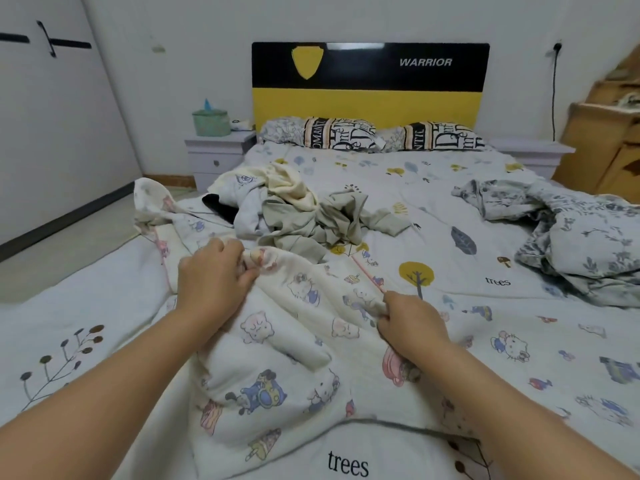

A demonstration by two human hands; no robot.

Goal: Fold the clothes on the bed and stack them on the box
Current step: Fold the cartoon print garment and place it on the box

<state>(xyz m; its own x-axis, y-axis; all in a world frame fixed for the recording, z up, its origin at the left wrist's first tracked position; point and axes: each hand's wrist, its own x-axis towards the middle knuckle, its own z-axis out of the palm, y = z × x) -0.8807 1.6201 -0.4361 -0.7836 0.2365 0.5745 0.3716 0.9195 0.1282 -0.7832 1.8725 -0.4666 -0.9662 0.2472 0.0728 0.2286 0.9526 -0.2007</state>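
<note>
A white garment printed with cartoon cats [277, 341] lies crumpled on the bed [485, 299] right in front of me. My left hand [211, 271] grips a bunched fold of it near its upper edge. My right hand [408, 323] pinches another part of the same garment, by a thin pink trim line. Farther up the bed sits a pile of unfolded clothes [298, 209]: grey-green pieces, a cream one, a pale grey one and something black underneath. Cardboard boxes [602, 133] stand stacked at the far right beside the bed.
A rumpled grey floral quilt [571, 237] fills the bed's right side. Two pillows [370, 135] lean at the yellow-and-black headboard. A white nightstand [214, 157] with a green tissue holder stands left of the bed, and a white wardrobe [52, 116] lines the left wall.
</note>
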